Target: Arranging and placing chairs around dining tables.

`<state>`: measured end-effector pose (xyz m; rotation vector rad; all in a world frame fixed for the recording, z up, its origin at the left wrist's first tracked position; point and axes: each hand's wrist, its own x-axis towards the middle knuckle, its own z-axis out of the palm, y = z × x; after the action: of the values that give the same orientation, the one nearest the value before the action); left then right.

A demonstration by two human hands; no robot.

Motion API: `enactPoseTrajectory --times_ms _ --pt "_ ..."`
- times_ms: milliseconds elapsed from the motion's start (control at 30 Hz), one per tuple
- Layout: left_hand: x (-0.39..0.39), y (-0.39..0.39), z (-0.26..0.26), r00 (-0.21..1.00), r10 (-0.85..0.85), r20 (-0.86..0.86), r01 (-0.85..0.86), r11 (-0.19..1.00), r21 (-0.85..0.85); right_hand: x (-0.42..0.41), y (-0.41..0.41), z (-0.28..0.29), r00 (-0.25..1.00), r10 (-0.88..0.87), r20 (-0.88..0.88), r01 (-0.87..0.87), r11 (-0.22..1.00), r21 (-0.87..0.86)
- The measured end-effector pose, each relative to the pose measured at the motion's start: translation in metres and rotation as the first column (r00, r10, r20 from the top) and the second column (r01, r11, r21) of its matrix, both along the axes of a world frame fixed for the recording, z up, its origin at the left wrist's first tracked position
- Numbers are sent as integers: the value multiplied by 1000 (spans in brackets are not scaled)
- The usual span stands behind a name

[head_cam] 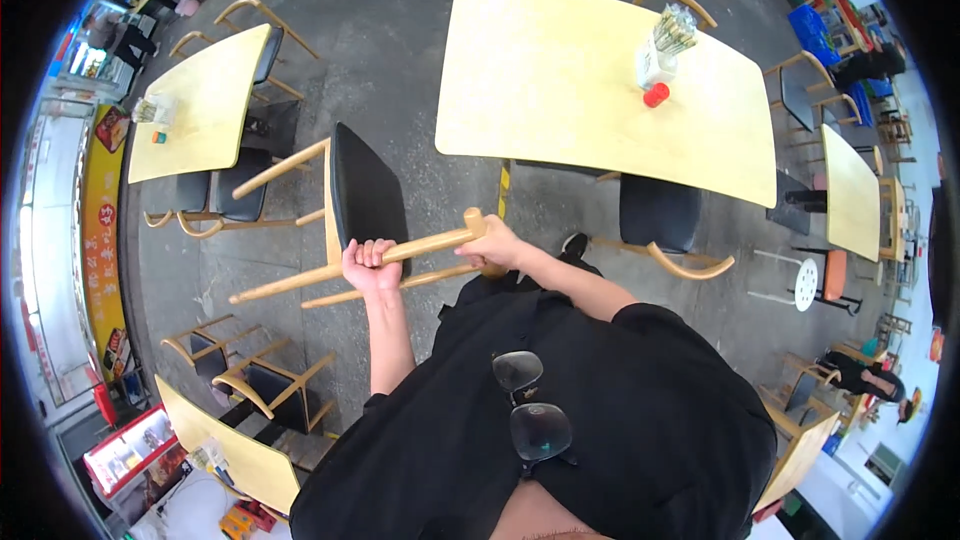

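A wooden chair (367, 191) with a black padded seat is tipped on its side in front of me, lifted in both hands. My left hand (371, 262) wraps around one of its pale wooden legs beside the seat edge. Toward the end of that side, near the curved back rail (475, 222), my right hand (491, 244) grips the frame. The chair's legs point to the left. Part of the back rail is hidden behind my right hand and my black shirt.
A large pale wooden table (540, 75) stands ahead, bearing a utensil holder (657, 64) and a red-capped container (656, 95). Another chair (660, 214) is tucked under its near edge. Further tables stand left (206, 105) and behind left (225, 442). A white stool (805, 285) is at right.
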<state>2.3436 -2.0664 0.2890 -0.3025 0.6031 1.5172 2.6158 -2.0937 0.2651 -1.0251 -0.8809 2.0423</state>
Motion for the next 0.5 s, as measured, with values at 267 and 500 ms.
enactPoseTrajectory --times_ms 267,500 --pt "10 14 -132 993 -57 108 91 934 -346 11 36 -36 722 85 686 -130 991 15" --pt "108 14 -153 817 -571 81 495 621 -608 63 11 -71 391 9 920 -126 991 44"
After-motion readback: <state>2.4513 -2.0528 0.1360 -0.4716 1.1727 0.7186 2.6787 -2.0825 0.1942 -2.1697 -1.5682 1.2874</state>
